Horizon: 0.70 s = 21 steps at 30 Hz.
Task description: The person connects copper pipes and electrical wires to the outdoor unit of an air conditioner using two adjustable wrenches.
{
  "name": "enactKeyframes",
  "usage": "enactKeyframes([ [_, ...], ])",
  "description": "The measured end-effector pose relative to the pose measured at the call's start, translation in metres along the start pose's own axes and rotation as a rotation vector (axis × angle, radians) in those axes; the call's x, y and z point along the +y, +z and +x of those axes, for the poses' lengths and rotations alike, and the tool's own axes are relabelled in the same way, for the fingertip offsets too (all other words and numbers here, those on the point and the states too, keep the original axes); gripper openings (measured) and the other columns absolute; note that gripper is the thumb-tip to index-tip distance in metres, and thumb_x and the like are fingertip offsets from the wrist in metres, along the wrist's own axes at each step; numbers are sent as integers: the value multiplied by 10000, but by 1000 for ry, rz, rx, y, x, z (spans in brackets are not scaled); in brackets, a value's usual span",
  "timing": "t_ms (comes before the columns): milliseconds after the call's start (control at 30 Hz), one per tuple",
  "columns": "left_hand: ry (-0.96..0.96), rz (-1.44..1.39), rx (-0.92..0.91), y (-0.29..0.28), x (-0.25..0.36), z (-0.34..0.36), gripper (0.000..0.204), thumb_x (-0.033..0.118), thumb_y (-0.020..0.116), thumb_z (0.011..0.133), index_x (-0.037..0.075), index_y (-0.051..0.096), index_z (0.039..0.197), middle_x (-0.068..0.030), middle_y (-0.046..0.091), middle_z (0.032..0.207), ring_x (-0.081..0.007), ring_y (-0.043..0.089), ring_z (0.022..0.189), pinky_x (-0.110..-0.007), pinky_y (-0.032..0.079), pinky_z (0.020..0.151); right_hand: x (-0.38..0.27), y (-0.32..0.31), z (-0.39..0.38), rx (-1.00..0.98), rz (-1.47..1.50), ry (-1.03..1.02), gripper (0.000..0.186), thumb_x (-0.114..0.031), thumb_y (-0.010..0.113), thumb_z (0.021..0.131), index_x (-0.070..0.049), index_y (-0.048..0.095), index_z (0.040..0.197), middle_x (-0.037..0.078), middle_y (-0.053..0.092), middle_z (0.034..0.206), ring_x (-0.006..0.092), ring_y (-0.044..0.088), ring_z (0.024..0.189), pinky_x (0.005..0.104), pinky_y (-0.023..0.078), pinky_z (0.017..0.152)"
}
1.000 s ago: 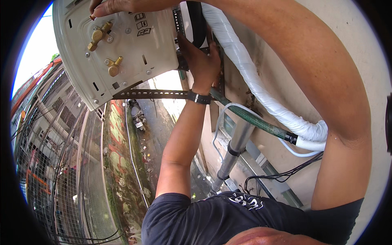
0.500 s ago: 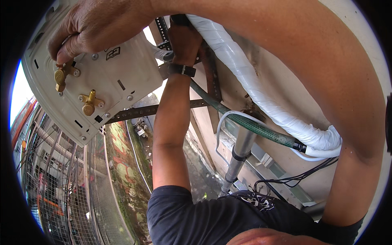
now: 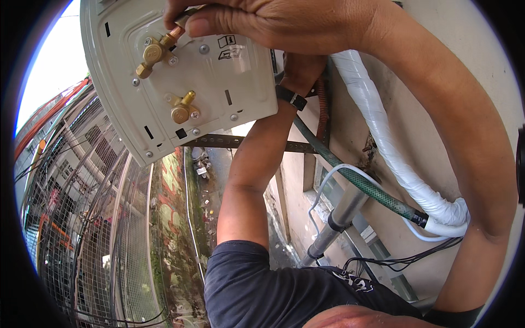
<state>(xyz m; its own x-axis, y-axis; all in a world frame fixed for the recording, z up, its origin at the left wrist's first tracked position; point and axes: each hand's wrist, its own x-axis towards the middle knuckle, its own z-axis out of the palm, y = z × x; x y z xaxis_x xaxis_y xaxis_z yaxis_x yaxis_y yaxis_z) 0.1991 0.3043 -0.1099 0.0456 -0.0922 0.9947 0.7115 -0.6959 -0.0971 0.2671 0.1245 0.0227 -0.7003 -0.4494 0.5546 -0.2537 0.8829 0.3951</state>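
My right hand (image 3: 262, 24) reaches over the top. Its thumb and finger are closed in a pinch round a brass flare nut (image 3: 185, 19), mostly hidden by them. The nut sits at the copper-coloured end (image 3: 176, 33) of the upper brass valve (image 3: 154, 53) on a beige outdoor air-conditioner unit (image 3: 219, 82). A second brass valve (image 3: 181, 108) with a capped front is lower on the same panel. My left hand (image 3: 303, 68), with a black band at the wrist, is beside the unit's right edge; my right arm and the unit hide its fingers.
A white-wrapped pipe bundle (image 3: 377, 120) and a green braided hose (image 3: 372, 191) run down the wall at right. A perforated metal bracket (image 3: 246, 143) supports the unit. Below are a grey metal pole (image 3: 339, 221) and black cables (image 3: 394, 262); wire mesh (image 3: 82, 218) stands at left.
The view has shifted, so the unit appears farther right and higher. My right thumb and finger now show the valve's copper-coloured end between them and the valve body.
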Motion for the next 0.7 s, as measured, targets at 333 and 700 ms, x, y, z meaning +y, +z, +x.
enactKeyframes([
  [333, -95, 157, -75, -17, -2, -12, 174, 158, 669, 886, 31, 760, 961, -219, 744, 986, -436, 697, 927, -511, 534, 824, -19, 2, -10, 37, -155, -37, 290, -368, 552, 1059, -141, 652, 1210, 86, 696, 1058, 292, 613, 1091, 467, 357, 1027],
  [700, -167, -343, 115, -41, 23, -9, 581, 97, 666, 917, -25, 407, 1423, -260, 610, 1291, -422, 634, 1130, -477, 489, 989, -11, -5, 11, -68, 92, 138, 197, -240, 554, 1068, -59, 605, 1128, 157, 700, 1109, 339, 664, 1087, 431, 510, 945],
])
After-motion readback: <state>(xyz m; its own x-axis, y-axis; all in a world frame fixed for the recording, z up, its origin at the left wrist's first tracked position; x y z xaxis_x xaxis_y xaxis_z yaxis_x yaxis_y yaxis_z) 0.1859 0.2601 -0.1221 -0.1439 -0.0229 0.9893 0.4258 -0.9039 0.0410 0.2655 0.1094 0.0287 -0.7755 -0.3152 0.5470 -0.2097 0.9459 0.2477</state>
